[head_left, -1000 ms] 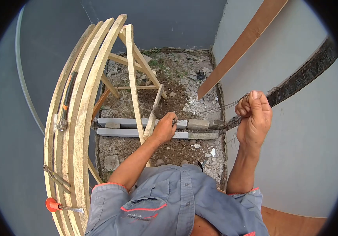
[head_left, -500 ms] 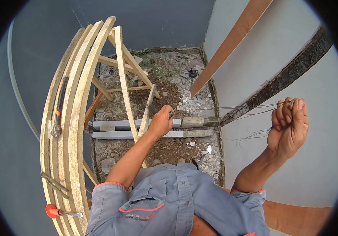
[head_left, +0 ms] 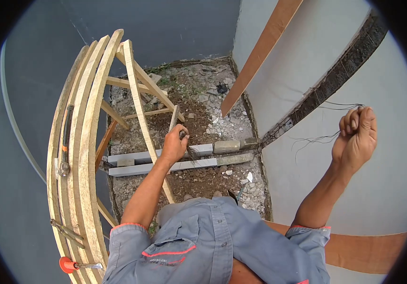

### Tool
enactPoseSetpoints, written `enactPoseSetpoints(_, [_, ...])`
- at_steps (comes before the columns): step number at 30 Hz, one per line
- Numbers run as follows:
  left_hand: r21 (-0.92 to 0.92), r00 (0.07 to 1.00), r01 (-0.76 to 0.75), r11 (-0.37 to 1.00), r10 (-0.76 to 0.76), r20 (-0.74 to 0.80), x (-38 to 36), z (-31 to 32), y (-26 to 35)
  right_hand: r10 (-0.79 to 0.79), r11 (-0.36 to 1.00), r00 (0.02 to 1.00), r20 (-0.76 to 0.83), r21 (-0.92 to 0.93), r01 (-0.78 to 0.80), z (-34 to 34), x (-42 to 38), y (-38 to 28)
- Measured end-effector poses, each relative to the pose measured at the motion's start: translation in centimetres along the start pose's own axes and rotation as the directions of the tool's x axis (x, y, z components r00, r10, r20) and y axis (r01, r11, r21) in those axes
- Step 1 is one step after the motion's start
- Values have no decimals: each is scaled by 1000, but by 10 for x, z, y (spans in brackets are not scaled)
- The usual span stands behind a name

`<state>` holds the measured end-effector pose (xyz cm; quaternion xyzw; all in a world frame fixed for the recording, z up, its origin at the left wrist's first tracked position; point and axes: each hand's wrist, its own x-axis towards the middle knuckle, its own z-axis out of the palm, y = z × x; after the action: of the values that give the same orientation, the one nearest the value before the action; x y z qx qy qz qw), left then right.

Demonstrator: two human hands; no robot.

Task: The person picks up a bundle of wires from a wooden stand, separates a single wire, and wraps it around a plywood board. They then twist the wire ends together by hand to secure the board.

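My left hand (head_left: pixel 173 144) is closed around a bundle of thin dark wires (head_left: pixel 193 152), whose loose ends hang out below the fingers. It is beside a slim upright strip of wood, in front of the wooden brace (head_left: pixel 142 113). Raised at the right, my right hand (head_left: pixel 356 137) pinches several thin wires (head_left: pixel 324 138) between its fingertips. Their free ends reach leftward in front of the pale wall. A wide gap separates the two hands.
Curved timber beams (head_left: pixel 88 156) at left bear a hammer (head_left: pixel 65 142), pincers (head_left: pixel 67 232) and an orange-guarded chisel (head_left: pixel 78 265). Grey blocks (head_left: pixel 165 166) cross the rubble floor (head_left: pixel 194 94). A brown board (head_left: pixel 260 59) leans near the right wall (head_left: pixel 307 61).
My left hand has moved left with its bundle. My right hand has shifted slightly right and down, and the wires that stretched between the hands now hang apart. The view has shifted a little.
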<state>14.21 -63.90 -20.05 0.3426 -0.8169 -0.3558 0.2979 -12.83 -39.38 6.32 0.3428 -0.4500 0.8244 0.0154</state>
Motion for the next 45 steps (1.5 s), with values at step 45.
enactPoseSetpoints(45, [-719, 985, 104, 687, -170, -20, -6, -54, 60, 606, 795, 670, 428, -344, -500, 66, -123, 155])
